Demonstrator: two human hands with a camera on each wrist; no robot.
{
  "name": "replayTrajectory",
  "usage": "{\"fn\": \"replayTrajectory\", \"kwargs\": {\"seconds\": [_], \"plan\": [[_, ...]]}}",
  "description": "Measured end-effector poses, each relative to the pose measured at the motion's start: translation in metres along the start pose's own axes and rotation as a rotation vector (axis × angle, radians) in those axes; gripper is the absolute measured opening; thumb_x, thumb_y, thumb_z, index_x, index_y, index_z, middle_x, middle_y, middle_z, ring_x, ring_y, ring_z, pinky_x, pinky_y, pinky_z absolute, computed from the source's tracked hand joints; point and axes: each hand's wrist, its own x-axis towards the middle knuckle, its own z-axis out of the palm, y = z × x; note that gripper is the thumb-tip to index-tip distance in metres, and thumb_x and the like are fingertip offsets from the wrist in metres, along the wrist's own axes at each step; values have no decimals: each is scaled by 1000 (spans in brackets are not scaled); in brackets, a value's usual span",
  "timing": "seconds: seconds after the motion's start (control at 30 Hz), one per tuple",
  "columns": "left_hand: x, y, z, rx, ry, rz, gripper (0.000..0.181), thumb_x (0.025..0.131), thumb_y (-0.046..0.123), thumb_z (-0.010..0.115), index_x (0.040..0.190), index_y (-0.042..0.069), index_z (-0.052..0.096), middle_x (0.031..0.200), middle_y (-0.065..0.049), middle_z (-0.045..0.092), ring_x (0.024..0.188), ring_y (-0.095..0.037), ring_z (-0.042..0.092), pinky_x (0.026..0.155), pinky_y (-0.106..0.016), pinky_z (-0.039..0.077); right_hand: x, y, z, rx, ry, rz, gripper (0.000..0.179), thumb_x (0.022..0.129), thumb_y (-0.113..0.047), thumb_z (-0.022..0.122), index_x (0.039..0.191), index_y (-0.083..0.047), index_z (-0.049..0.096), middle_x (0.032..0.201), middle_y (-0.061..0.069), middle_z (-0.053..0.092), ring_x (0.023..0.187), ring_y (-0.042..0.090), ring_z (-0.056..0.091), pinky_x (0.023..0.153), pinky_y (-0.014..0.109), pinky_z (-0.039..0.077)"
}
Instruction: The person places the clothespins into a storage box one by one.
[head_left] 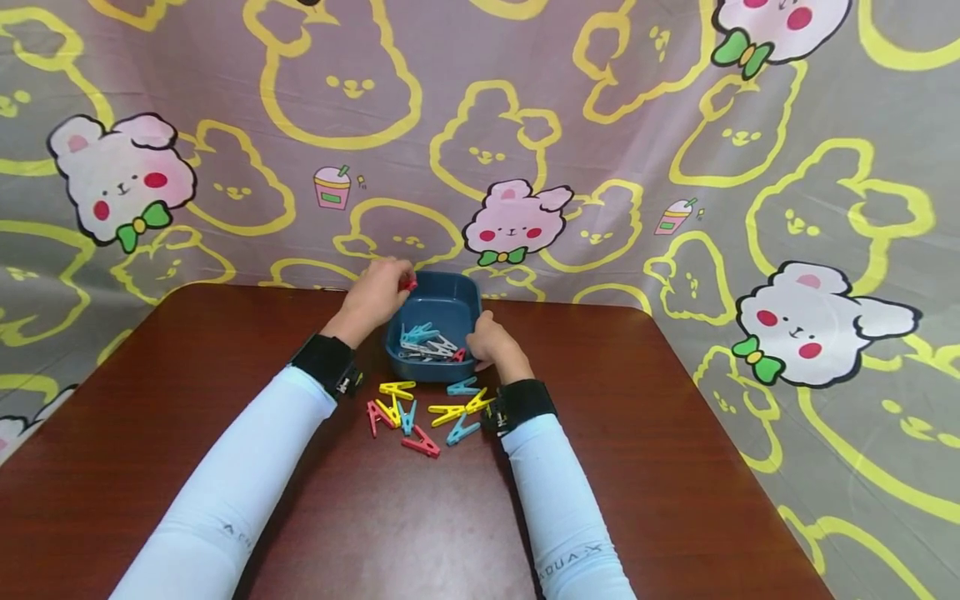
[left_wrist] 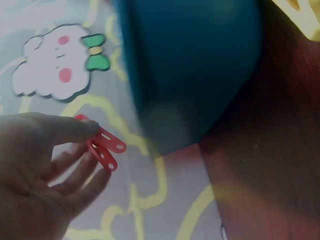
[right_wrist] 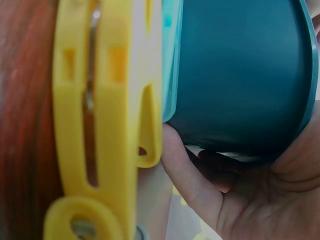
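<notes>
My left hand (head_left: 378, 292) is at the back left rim of a dark blue plastic bin (head_left: 442, 287). Between thumb and fingers it pinches a red clothespin (left_wrist: 105, 147), seen beside the bin's outer wall in the left wrist view. My right hand (head_left: 495, 343) grips the bin's right side near the front; in the right wrist view its fingers (right_wrist: 187, 180) reach along the underside. Inside the bin lie light blue clothespins (head_left: 420, 332), several grey or white ones (head_left: 427, 351) and a red one (head_left: 458, 355).
In front of the bin, loose clothespins lie on the brown table (head_left: 375, 517): yellow ones (head_left: 447, 412), light blue ones (head_left: 462, 429) and red ones (head_left: 422, 442). A patterned cloth (head_left: 420, 167) hangs right behind the table's back edge.
</notes>
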Motion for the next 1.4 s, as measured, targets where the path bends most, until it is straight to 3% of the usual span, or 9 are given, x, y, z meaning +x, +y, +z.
{"fn": "replayTrajectory", "kwargs": {"seconds": [0.2,0.4,0.67,0.97,1.1,1.23,1.3,1.4], "plan": [[12,2,18,60,-108,76,22,104,5,70,125,3,74,125,-20,71,115,-36,69,106,-51,60,2,1,1,-2,-15,8,78,117,-21,46,173,-1,-4,163,29,49,73,25,72,74,35,67],[18,1,32,108,-192,101,29,106,5,64,133,3,75,130,-18,73,122,-35,70,107,-49,60,2,2,0,-5,-25,19,79,117,-22,45,173,-2,-7,165,28,48,71,24,70,70,34,66],[19,-2,44,154,-242,77,30,105,6,66,134,2,74,131,-18,73,123,-35,69,108,-49,60,1,3,2,0,-19,5,77,117,-21,45,173,-1,-4,165,28,47,75,25,71,74,35,67],[22,-5,50,155,-255,55,27,106,8,68,132,3,75,131,-17,74,122,-35,70,107,-50,60,2,0,1,5,-15,-5,76,117,-20,46,173,-1,-2,160,28,51,71,24,69,73,35,66],[22,-3,51,130,-243,58,34,106,17,72,137,3,72,134,-17,73,124,-35,70,108,-50,59,2,-1,1,1,-20,0,75,117,-21,45,173,-1,-1,162,29,49,75,25,71,73,34,67],[18,2,48,38,-155,41,38,105,22,73,139,4,69,137,-18,70,129,-37,66,112,-52,56,0,-1,0,2,-11,2,74,117,-21,46,172,0,1,162,29,48,83,28,74,74,35,67],[14,4,44,-27,-89,-4,41,106,21,72,142,4,66,143,-19,66,137,-39,60,115,-55,53,0,-1,0,3,-7,0,74,117,-21,46,172,0,1,162,29,48,84,29,74,74,35,67],[4,5,40,-152,-5,-134,53,106,20,70,153,3,55,156,-23,54,148,-44,48,122,-59,47,0,0,0,4,-7,0,75,117,-21,45,172,0,-1,163,29,48,82,28,74,74,34,67]]}}
